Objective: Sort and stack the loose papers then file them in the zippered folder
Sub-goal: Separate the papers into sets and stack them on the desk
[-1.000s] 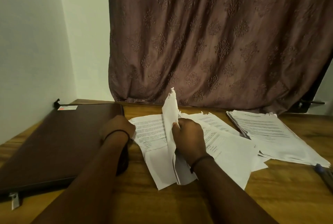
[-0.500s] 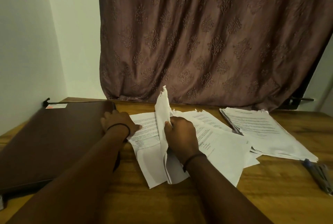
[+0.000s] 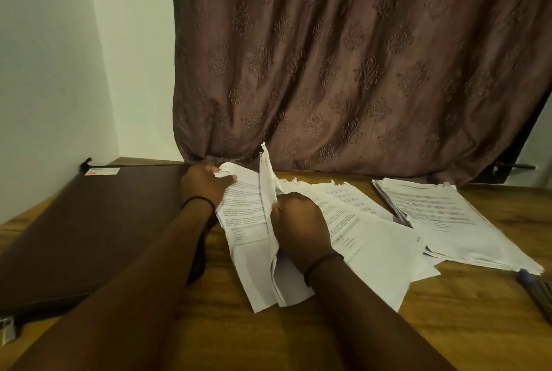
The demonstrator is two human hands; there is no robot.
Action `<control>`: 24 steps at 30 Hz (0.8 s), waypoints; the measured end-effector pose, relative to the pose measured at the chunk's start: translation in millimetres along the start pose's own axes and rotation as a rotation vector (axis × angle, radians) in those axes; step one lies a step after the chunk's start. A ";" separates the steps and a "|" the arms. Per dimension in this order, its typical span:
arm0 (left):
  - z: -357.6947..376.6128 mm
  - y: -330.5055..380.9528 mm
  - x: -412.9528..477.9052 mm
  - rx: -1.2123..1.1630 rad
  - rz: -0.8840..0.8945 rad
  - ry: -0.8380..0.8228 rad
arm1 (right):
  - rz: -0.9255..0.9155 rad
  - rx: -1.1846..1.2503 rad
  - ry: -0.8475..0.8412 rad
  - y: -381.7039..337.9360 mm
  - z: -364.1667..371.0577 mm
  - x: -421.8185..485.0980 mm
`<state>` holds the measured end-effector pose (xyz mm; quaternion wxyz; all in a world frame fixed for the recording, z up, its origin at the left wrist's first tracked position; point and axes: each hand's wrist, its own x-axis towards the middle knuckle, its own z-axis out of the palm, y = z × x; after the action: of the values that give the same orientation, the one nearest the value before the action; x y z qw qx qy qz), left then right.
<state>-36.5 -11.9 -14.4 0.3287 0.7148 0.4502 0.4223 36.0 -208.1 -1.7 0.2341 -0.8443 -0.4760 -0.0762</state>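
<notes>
1. Gripping a raised sheet that stands on edge, the right hand has its fingers curled round the paper. The sheet's torn top points up toward the curtain.
2. The left hand is closed on the torn far corner of a printed sheet, which lies flat just left of the raised sheet.
3. The hands are apart, with the raised sheet between them. Each wrist wears a thin dark band.
4. More loose papers are spread overlapping on the wooden counter, from under the right hand out to the right.
5. A thicker stack of printed pages lies at the right, its near-left edge overlapping the loose papers.
6. The brown zippered folder lies flat at the left of the counter, with the left forearm crossing its right edge. Its zipper pull shows at the near-left corner. Whether the zip is done up I cannot tell.
7. A pen lies at the right edge of the counter, just beside the stack. A pale wall stands behind the folder.
</notes>
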 end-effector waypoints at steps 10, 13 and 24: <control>-2.2 -10.8 -2.8 0.054 0.124 0.100 | 0.010 0.004 0.013 -0.1 -4.9 -5.0; -2.1 -5.4 -4.8 -0.028 0.120 0.101 | 0.002 0.003 0.013 0.2 -5.0 -5.1; -3.2 -2.9 -12.6 -0.695 -0.232 -0.242 | -0.006 0.002 0.031 0.9 -2.6 -3.5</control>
<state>-43.4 -22.2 -19.3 0.6478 0.5497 0.3159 0.4224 35.1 -212.4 -0.9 0.2422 -0.8413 -0.4750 -0.0893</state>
